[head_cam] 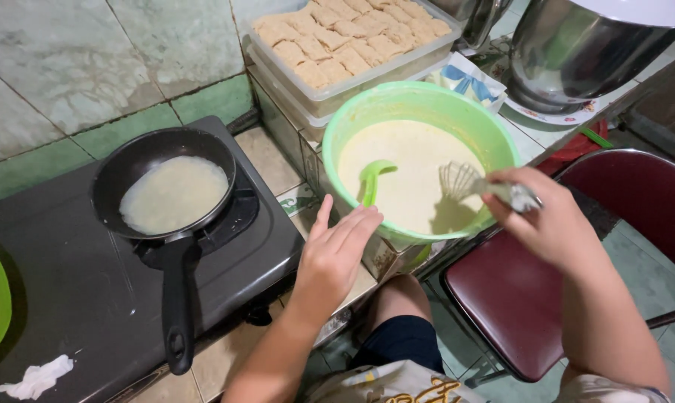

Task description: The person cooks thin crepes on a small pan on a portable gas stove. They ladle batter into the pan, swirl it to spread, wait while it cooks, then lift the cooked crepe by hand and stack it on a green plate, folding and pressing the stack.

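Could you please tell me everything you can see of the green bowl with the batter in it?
The green bowl is round, deep and looks like plastic. It stands upright, about half full of pale, smooth batter. A green ladle leans in the batter at its near left side. The right hand holds a wire whisk over the batter at the right rim. The left hand rests open against the bowl's near outer wall. Behind it stand stacked tubs of folded pastries.

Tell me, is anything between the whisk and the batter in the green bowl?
No. The right hand holds the whisk just above the batter in the green bowl. The green ladle sits apart, near the left hand.
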